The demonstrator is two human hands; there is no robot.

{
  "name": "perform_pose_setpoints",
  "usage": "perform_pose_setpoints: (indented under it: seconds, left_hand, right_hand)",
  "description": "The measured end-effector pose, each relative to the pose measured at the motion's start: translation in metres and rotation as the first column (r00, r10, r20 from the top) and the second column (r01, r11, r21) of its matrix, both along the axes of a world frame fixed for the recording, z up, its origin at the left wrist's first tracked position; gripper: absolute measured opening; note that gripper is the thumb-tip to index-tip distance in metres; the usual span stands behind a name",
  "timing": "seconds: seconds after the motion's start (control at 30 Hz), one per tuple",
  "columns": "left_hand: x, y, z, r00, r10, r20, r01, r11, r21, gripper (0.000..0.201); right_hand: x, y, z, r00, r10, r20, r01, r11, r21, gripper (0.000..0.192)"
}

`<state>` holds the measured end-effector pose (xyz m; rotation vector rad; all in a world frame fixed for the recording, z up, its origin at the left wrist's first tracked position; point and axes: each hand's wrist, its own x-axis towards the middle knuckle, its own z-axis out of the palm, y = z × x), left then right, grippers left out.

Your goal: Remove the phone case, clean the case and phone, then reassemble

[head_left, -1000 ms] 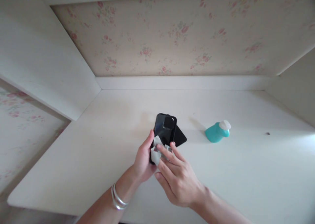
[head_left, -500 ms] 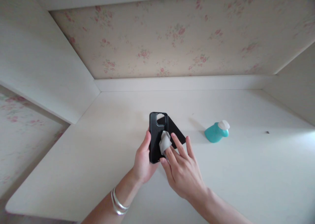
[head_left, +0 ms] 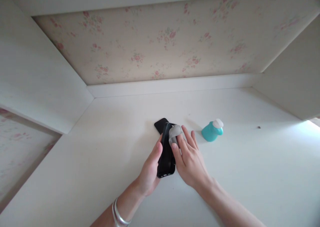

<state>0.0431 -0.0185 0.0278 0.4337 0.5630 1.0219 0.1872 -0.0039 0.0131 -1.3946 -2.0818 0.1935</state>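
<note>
A black phone case [head_left: 166, 163] is held up in my left hand [head_left: 150, 167], thumb along its left edge and the other fingers hidden behind it. The case is tilted, its hollow inside facing me and to the right. My right hand [head_left: 191, 160] presses a small grey cloth [head_left: 175, 133] against the upper right part of the case with its fingers. Behind the case, a black phone [head_left: 160, 124] lies on the white desk [head_left: 120, 137], partly covered from view.
To the right of my hands stands a teal spray bottle [head_left: 210, 132] with a white top. A tiny dark object [head_left: 259, 127] lies farther right on the desk. White panels border the desk at the left, back and right, with floral wallpaper [head_left: 150, 44] behind.
My left hand has turned and tilted the phone case. My right hand has moved the cloth from the case's inner middle up to its upper right edge. The view has shifted slightly.
</note>
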Motion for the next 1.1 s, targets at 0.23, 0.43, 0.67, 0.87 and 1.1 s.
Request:
perform_pose_setpoints:
  seconds: [0.23, 0.43, 0.67, 0.87, 1.1]
  left_hand:
    - [0.001, -0.001, 0.007, 0.999, -0.043, -0.007, 0.042, 0.997, -0.058, 0.055]
    - [0.002, 0.0, 0.004, 0.999, -0.044, -0.014, 0.043, 0.996, -0.072, 0.053]
    - [-0.006, 0.004, 0.005, 0.999, 0.006, 0.037, 0.0, 0.984, -0.179, 0.047]
    - [-0.025, 0.011, 0.009, 0.996, 0.083, -0.041, -0.091, 0.952, -0.291, 0.06]
    - [-0.02, 0.008, 0.014, 0.999, -0.031, -0.009, 0.027, 0.953, -0.301, 0.063]
  right_hand:
    - [-0.005, -0.006, 0.001, 0.995, 0.099, 0.03, -0.101, 0.991, 0.091, 0.066]
    - [-0.005, -0.008, 0.0, 0.981, 0.163, 0.102, -0.171, 0.983, 0.074, 0.066]
    - [-0.004, -0.015, 0.005, 0.929, 0.342, 0.143, -0.346, 0.938, 0.007, 0.061]
    - [-0.008, -0.022, 0.01, 0.76, 0.636, 0.134, -0.633, 0.771, -0.074, 0.055]
    - [-0.004, -0.017, 0.008, 0.826, 0.531, 0.189, -0.546, 0.838, 0.032, 0.049]
